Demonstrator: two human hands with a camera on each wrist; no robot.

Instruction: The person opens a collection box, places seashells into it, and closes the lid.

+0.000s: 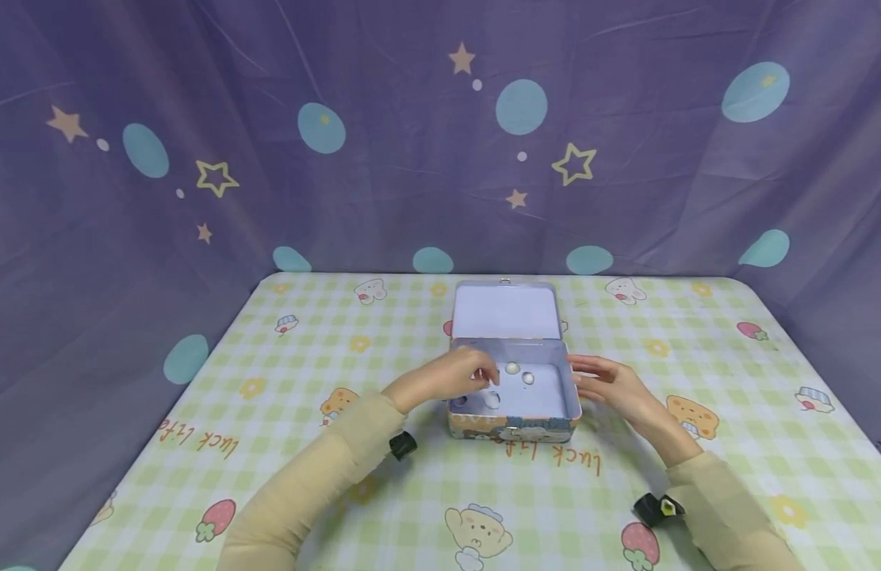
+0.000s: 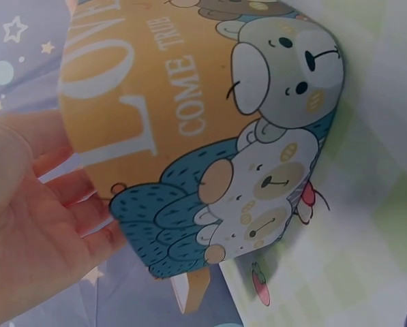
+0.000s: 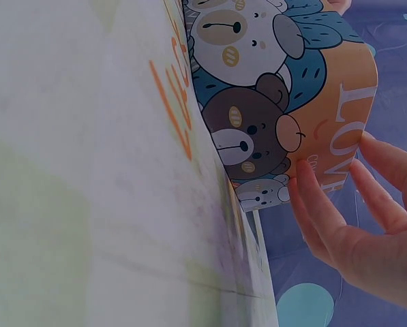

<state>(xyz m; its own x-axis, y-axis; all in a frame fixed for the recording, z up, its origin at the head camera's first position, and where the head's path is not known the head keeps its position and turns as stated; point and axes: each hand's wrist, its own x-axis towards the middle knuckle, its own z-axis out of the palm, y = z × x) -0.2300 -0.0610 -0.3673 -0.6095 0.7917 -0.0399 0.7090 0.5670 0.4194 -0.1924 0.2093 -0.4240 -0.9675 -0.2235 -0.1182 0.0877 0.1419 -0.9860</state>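
Note:
A printed tin box (image 1: 515, 427) stands with its lid (image 1: 506, 312) raised toward the back. Several small, round whitish pieces (image 1: 512, 368) lie on its pale floor; their kind is too small to tell. My left hand (image 1: 450, 374) reaches over the left rim, fingers bent down inside the box. In the left wrist view the orange side wall (image 2: 169, 109) hides the fingertips of that hand (image 2: 39, 211), so whether they pinch something is unclear. Against the outer right side rests my right hand (image 1: 618, 388), its fingertips touching the printed wall in the right wrist view (image 3: 353, 218).
A green-and-white checked cloth (image 1: 383, 507) with cartoon prints covers the table. Behind it hangs a purple curtain (image 1: 404, 159) with stars and dots. Black wrist straps (image 1: 403, 446) sit at both sleeves.

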